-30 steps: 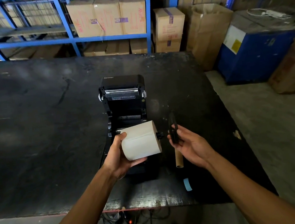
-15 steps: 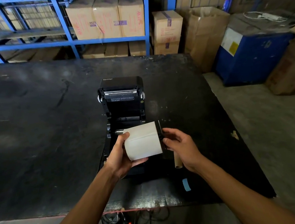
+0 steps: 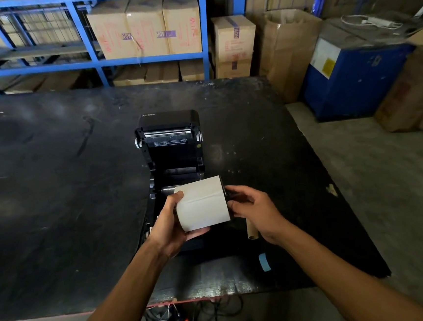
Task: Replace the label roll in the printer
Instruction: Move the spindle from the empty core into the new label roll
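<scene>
Head view, looking down on a black table (image 3: pixel 57 225). Black label printer (image 3: pixel 171 148) sits near table centre with its lid swung open toward 12 o'clock; the roll bay faces up and the metal bar under the lid is exposed.

White label roll (image 3: pixel 202 203) is held in the air just above the near end of the open bay, at 6 o'clock from the lid, axis running roughly 9 to 3 o'clock. Left hand (image 3: pixel 170 225) grasps the roll from its 9 o'clock end, thumb on top, fingers cupped beneath. Right hand (image 3: pixel 254 209) is at the roll's 3 o'clock end, fingers closed on a black side guide (image 3: pixel 230 197) pressed against that end face; how firmly the guide is seated cannot be told.

Bare cardboard core (image 3: pixel 251 229) lies on the table at 3 o'clock of the printer, partly hidden by the right hand. Small blue scrap (image 3: pixel 264 262) lies near the table's front edge, at 5 o'clock of the printer.

Blue shelving (image 3: pixel 204 33) with cardboard boxes (image 3: pixel 145 28) stands beyond the table at 12 o'clock. Blue cabinet (image 3: pixel 352 81) stands on the floor at 2 o'clock. Cables (image 3: pixel 173 320) hang below the front edge.
</scene>
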Demonstrator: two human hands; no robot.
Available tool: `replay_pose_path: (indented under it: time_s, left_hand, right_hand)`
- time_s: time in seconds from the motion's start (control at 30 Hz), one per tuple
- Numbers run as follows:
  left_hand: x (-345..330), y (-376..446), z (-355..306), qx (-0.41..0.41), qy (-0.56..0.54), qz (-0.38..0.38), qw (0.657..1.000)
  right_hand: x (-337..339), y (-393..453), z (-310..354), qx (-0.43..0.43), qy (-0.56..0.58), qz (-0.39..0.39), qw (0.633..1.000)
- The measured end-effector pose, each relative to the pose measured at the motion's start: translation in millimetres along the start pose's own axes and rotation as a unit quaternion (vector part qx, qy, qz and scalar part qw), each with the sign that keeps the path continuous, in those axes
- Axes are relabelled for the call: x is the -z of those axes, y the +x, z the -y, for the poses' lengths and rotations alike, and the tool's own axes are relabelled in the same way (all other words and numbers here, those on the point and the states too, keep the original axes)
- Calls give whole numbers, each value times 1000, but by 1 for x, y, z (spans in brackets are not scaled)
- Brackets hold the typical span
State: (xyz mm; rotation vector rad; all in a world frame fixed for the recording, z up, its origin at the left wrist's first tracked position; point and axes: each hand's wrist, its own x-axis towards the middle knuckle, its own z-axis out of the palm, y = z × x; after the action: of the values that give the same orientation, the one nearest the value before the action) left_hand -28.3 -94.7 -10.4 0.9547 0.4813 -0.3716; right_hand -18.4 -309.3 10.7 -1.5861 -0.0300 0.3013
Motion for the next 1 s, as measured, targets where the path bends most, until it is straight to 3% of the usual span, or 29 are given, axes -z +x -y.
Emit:
replay_pose_path:
  time_s: [0.27, 0.43, 0.63, 0.83, 1.0]
  left_hand:
    - [-11, 0, 1, -19, 41, -15, 999]
    - [-33, -5, -4, -84, 158, 9, 984]
    - [-65, 0, 0, -105, 227, 9, 968]
    - [-100, 13, 7, -95, 265, 33, 959]
    - [-112, 22, 1, -12, 274, 107, 956]
  right_hand:
    - [-9, -4, -1, -51, 30, -22, 998]
    - [-10, -5, -7, -132, 143, -55, 979]
    - [2, -4, -10, -131, 255, -123, 950]
    - [29, -4, -15, -103, 332, -184, 920]
    - [60, -8, -22, -109, 425, -181, 880]
